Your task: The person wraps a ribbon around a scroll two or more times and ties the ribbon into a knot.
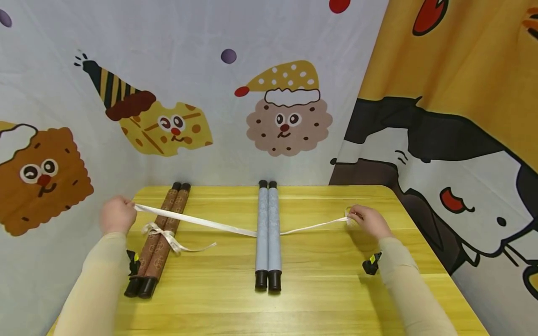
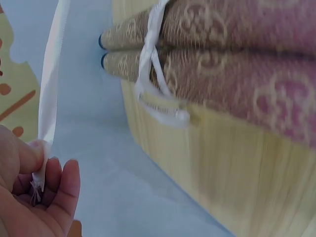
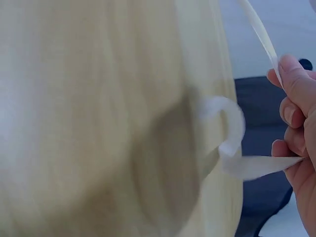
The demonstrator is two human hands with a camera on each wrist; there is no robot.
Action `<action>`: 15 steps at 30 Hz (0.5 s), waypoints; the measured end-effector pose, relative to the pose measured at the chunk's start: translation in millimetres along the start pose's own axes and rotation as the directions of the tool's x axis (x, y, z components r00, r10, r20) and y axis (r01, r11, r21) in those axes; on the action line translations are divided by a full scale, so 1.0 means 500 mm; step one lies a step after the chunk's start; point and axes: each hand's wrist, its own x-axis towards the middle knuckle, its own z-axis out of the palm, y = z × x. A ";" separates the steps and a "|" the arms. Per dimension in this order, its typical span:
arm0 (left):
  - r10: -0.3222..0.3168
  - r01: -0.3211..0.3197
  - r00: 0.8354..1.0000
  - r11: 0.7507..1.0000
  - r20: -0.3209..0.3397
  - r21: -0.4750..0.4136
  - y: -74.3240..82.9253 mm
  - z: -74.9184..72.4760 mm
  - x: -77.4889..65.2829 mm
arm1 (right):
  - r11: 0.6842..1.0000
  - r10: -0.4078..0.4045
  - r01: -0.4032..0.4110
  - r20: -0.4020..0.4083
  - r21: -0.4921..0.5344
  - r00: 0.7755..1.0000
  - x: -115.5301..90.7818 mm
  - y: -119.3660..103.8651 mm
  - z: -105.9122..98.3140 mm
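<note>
A pale blue scroll (image 1: 268,228) rolled from both ends, with black end knobs, lies upright in the head view at mid-table. From beneath it a white ribbon (image 1: 197,220) stretches out to both sides. My left hand (image 1: 118,215) pinches the ribbon's frayed left end between thumb and fingers (image 2: 66,190), raised over the table's left side. On the right, my right hand (image 1: 370,220) pinches the other stretch of ribbon (image 3: 261,37), and a loose curled tail (image 3: 247,167) hangs from its fingers. Next to my left hand is a brown patterned scroll (image 1: 161,238), tied with a white ribbon bow (image 1: 161,234).
Both scrolls lie on a yellow wood-grain table (image 1: 323,289). Behind it hangs a white cloth (image 1: 189,42) with cartoon food prints, and at the right a cloth (image 1: 454,84) with an animal print. Black wrist camera mounts (image 1: 371,264) sit beside the sleeves.
</note>
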 end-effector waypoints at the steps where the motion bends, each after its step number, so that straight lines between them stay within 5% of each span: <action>1: -0.009 0.009 1.000 1.000 -0.007 0.000 -0.003 -0.006 0.000 | 1.000 0.003 -0.003 -0.012 -0.007 1.000 0.001 0.002 -0.005; 8: -0.111 0.108 0.991 0.993 -0.071 -0.037 -0.016 -0.033 -0.004 | 0.999 0.034 -0.034 -0.043 -0.005 0.999 0.000 0.013 -0.024; 15: -0.193 0.185 0.979 0.975 -0.058 -0.124 -0.014 -0.041 -0.002 | 0.998 0.067 -0.066 -0.051 0.010 0.996 -0.003 0.022 -0.030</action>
